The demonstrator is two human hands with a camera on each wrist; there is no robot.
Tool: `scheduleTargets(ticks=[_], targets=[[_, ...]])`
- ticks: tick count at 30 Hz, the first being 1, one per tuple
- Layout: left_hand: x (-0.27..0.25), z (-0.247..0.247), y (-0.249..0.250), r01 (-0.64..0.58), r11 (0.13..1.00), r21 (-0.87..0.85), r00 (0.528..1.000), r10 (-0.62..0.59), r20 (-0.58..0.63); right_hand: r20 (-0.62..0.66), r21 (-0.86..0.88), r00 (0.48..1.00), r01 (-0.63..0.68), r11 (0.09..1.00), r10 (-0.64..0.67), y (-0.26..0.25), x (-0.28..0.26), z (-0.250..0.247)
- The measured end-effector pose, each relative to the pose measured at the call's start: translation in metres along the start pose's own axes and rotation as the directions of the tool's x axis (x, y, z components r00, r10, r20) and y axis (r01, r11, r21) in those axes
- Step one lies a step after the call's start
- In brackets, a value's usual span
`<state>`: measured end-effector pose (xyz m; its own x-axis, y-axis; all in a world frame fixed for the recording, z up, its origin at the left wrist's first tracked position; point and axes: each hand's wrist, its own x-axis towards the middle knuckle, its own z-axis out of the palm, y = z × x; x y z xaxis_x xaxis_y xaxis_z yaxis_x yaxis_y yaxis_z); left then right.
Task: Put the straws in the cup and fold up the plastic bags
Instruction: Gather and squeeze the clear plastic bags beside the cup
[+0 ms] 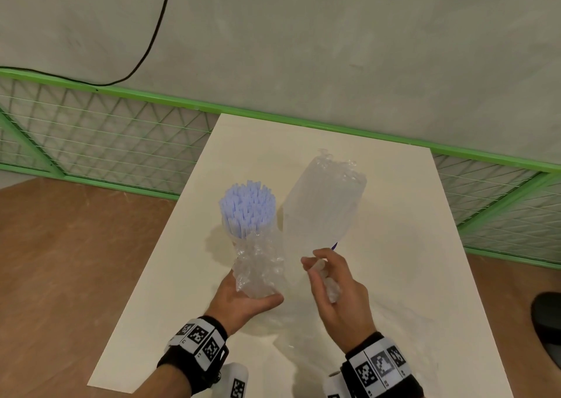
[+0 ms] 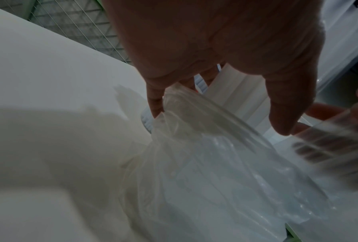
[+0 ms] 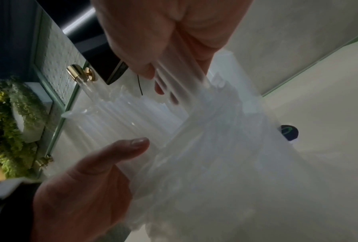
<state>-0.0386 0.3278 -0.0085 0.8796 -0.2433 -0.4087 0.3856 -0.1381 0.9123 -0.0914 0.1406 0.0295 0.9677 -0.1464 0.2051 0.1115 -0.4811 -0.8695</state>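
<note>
**We strip the bag off a bundle of straws, cup not yet filled**

Head view, frame centre: our left hand (image 1: 243, 297) clasps the crumpled bag (image 1: 258, 264) low around the pale blue straws (image 1: 247, 206), which stand out of it above the table (image 1: 394, 215). Our right hand (image 1: 337, 294) pinches a second bag (image 1: 324, 203), tilted up-right and seemingly holding clear straws. Whether a cup sits under the left bundle we cannot tell. Left wrist view: fingers (image 2: 288, 101) curl over straws and film, centre frame. Right wrist view: the right hand's fingers (image 3: 140, 65), upper centre, grip clear plastic. Next, we judge, the straws must come free of the film and stand in the cup before any folding.
</note>
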Motion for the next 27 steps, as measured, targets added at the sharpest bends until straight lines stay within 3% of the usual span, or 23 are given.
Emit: scheduleTargets(ticks=[7,16,19,23,25,27], targets=[[-0.001,0.001,0.001,0.016,1.0,-0.008,1.0,-0.016,-0.017,-0.172,-0.073,0.984,0.028,0.997,-0.04,-0.019,0.027,-0.024],[-0.002,0.002,0.004,0.026,0.999,-0.026,0.999,-0.027,-0.023,-0.315,0.072,0.949,0.021,0.997,0.003,-0.07,0.06,-0.069],[-0.003,0.001,0.004,0.031,0.999,-0.019,0.999,-0.032,-0.015,-0.388,0.169,0.921,0.102,0.98,-0.029,-0.089,0.067,-0.091],[-0.003,-0.001,0.004,0.035,0.999,-0.016,0.999,-0.036,-0.018,-0.556,0.313,0.83,0.256,0.915,-0.042,-0.1,0.093,-0.13],[-0.002,-0.001,0.005,0.038,0.999,-0.009,0.999,-0.038,-0.01,-0.581,0.354,0.814,0.263,0.897,-0.009,-0.103,0.11,-0.14],[-0.003,0.0,0.006,0.04,0.999,-0.011,0.999,-0.04,-0.012,-0.592,0.332,0.803,0.316,0.889,-0.064,-0.102,0.124,-0.137]])
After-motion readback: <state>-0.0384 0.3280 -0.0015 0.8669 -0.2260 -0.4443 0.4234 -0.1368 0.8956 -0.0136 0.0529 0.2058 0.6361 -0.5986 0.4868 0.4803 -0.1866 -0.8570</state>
